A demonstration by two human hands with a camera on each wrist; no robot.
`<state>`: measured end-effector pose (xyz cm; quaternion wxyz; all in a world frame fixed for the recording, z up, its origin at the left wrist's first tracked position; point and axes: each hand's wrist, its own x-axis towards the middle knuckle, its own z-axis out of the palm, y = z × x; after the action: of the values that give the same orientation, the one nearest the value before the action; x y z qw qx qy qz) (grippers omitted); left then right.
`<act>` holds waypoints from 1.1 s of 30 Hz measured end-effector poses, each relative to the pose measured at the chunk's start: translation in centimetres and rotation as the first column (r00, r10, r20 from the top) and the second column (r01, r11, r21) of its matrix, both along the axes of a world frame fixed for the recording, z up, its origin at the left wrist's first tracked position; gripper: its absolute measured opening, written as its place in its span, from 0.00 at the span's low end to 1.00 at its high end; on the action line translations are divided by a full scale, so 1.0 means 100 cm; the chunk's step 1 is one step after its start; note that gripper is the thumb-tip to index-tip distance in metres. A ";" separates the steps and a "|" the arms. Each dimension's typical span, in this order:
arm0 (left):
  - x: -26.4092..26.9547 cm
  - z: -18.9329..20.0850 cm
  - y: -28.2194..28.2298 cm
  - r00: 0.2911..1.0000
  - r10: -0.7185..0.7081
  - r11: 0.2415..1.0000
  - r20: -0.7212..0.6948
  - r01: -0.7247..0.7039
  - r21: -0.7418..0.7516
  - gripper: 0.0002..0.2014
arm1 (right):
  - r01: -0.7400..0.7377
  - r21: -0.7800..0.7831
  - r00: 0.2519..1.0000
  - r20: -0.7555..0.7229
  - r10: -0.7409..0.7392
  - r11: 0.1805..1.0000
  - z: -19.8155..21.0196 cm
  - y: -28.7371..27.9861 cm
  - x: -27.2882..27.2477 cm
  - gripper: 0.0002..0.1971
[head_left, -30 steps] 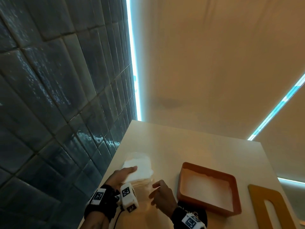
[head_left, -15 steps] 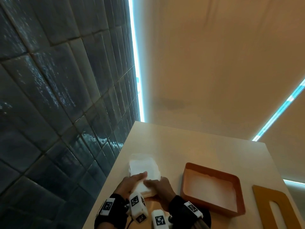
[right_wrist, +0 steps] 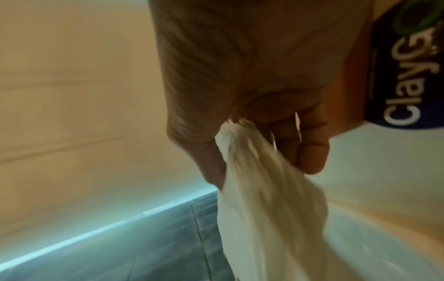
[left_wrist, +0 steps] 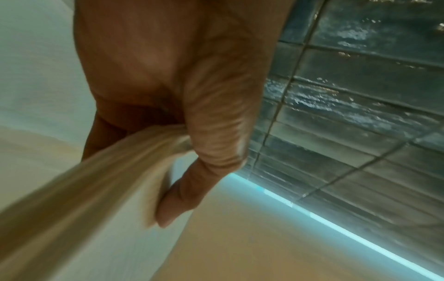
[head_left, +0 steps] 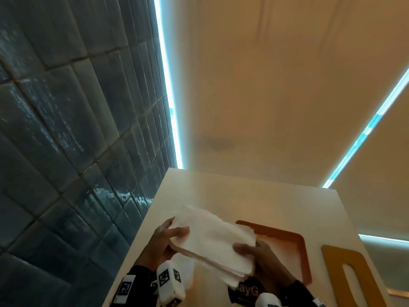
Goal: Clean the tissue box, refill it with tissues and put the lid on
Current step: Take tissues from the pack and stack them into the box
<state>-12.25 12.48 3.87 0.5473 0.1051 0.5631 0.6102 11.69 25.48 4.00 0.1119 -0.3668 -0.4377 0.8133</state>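
Note:
A thick stack of white tissues (head_left: pixel 212 238) hangs above the counter, held at both ends. My left hand (head_left: pixel 168 237) grips its left end, thumb on top; the left wrist view shows the thumb (left_wrist: pixel 192 186) pressed on the tissue stack (left_wrist: pixel 79 199). My right hand (head_left: pixel 250 251) pinches the right end, and the right wrist view shows the tissue stack (right_wrist: pixel 261 190) squeezed between thumb and fingers. The open orange tissue box (head_left: pixel 303 251) lies just right of the stack, partly hidden by it. Its tan lid (head_left: pixel 334 262) with a slot lies flat at the far right.
A dark package with white lettering (head_left: pixel 245 292) lies on the counter (head_left: pixel 243 196) under my right wrist. A dark tiled wall (head_left: pixel 66 151) runs along the counter's left side. The counter ends just beyond the lid.
Both hands have taken hold of the tissue stack and lifted it off the counter, moving it right toward the orange box. Earlier it lay flat near the wall.

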 end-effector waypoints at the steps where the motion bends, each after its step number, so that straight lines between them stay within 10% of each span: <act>1: 0.005 0.002 0.004 0.998 -0.031 0.999 -0.054 0.031 0.007 0.36 | 0.064 0.018 0.998 -0.009 -0.064 0.998 0.004 0.006 0.008 0.22; 11: 0.080 0.023 0.053 0.836 0.015 0.996 -0.548 0.033 0.078 0.35 | 0.368 0.279 0.929 -0.083 -0.360 0.887 0.017 0.040 0.052 0.17; 17: 0.100 0.032 0.068 0.703 0.058 0.988 -0.709 0.061 0.141 0.31 | 0.276 0.385 0.961 -0.099 -0.258 0.881 0.021 0.048 0.073 0.41; 24: 0.106 0.025 0.075 0.665 0.008 0.993 -0.746 0.084 0.085 0.12 | 0.287 0.495 0.946 -0.015 -0.323 0.820 0.022 0.053 0.076 0.23; 33: 0.122 0.026 0.086 0.630 0.050 0.996 -0.775 0.027 0.087 0.26 | 0.321 0.719 0.832 0.098 -0.547 0.617 0.013 0.053 0.071 0.26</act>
<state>-0.04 21.06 6.44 0.2427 0.3781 0.7163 0.5338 18.74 30.77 5.34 0.3632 -0.5180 -0.6103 0.4768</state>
